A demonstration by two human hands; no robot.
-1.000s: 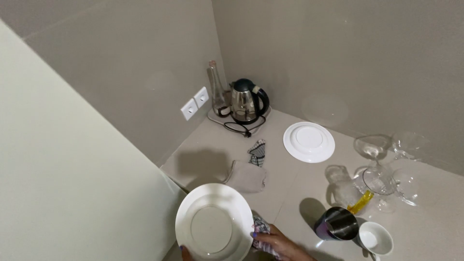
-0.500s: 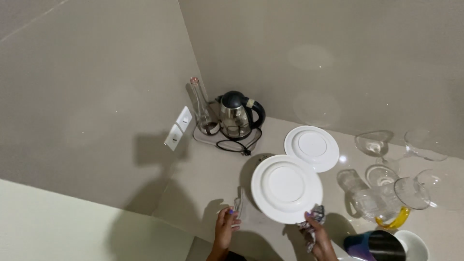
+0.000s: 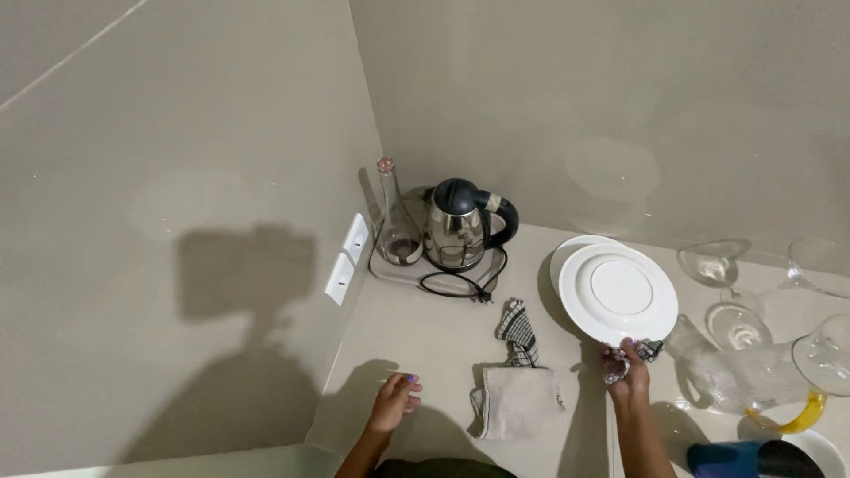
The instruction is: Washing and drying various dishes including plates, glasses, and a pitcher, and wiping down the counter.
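My right hand (image 3: 626,370) grips the near rim of a white plate (image 3: 618,291), with a small checked cloth bunched between fingers and rim. The plate hovers just above a second white plate (image 3: 565,257) lying on the counter, mostly hiding it. My left hand (image 3: 395,400) is empty, fingers loosely curled, low over the beige counter (image 3: 425,336). Between the hands lies a folded grey towel (image 3: 519,402), and a black-and-white checked cloth (image 3: 517,330) sits just beyond it.
A steel electric kettle (image 3: 460,232) and a tall glass carafe (image 3: 396,221) stand on a tray in the corner, its cord looped in front. Clear glasses and a glass jug (image 3: 739,350) crowd the right. A dark mug (image 3: 735,460) and white bowl (image 3: 815,447) sit bottom right.
My right hand carried the plate away to the right, over the plate on the counter. My left hand let go of the plate and dropped to the counter. The view swung toward the corner.
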